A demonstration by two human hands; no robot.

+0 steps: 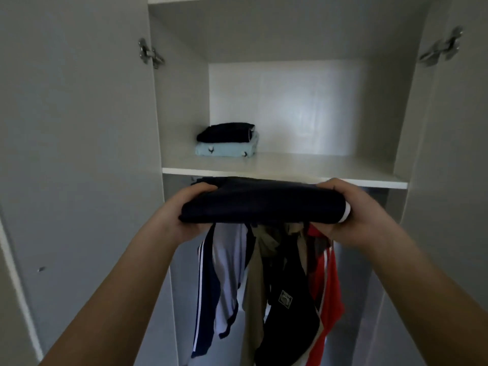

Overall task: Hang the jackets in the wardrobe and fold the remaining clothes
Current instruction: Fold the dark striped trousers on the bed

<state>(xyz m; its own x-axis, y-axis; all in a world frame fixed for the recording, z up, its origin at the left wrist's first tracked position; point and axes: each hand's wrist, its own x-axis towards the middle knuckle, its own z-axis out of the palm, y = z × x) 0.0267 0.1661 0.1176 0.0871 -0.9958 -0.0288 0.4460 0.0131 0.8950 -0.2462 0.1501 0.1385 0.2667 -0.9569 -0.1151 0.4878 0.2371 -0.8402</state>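
The left grip (188, 212) and right grip (353, 211) each curl round one end of a soft, dark navy folded garment (264, 203), a flat rectangular bundle held just below the smooth white shelf (303, 171), in front of hanging jackets (280, 281).

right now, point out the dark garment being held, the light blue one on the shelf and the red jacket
dark garment (261, 202), head view, middle of top face
light blue garment (224, 150), head view, front side
red jacket (331, 299), head view, hanging front panel
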